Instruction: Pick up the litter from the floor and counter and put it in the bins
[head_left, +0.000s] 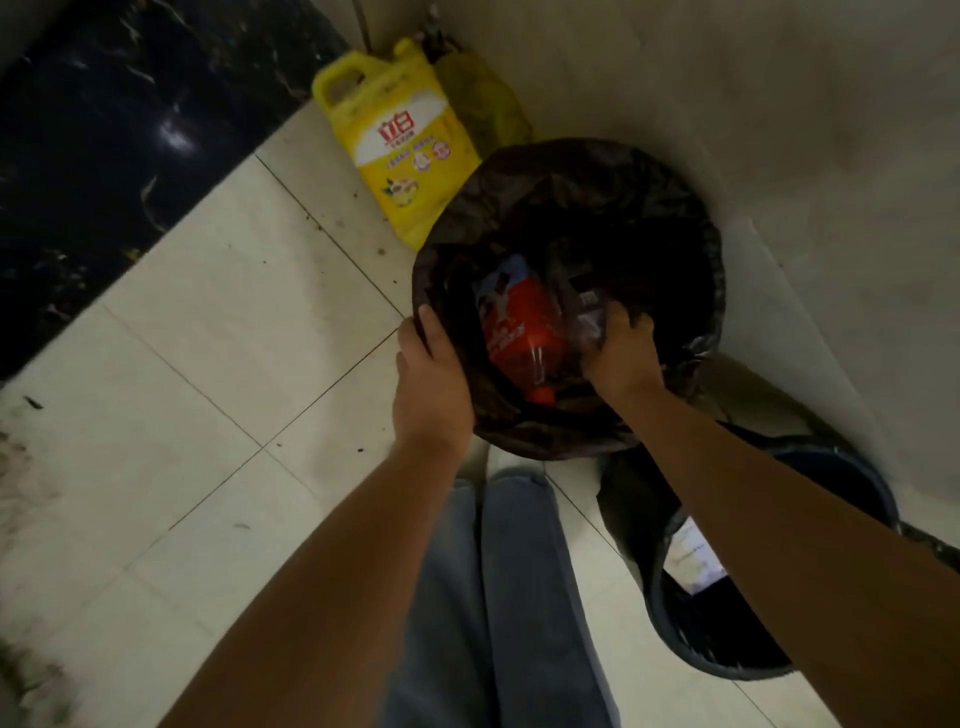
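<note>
A round bin lined with a black bag (670, 208) stands in the corner by the wall. Inside lies a red plastic bottle (524, 332) with a red cap, neck toward me. My left hand (431, 374) grips the bin's near left rim, fingers curled over the black liner. My right hand (623, 348) reaches into the bin and is closed on a dark crumpled wrapper (589, 312) beside the bottle. A second bin with a black liner (841, 467) stands to the right under my right forearm, with a white paper (693, 558) inside it.
A yellow detergent jug (400, 145) leans against the wall behind the first bin, with a yellowish bag (488, 109) beside it. A dark marble surface (104, 156) fills the upper left. The pale tiled floor (234, 389) carries small specks of debris. My legs in jeans (498, 597) are below.
</note>
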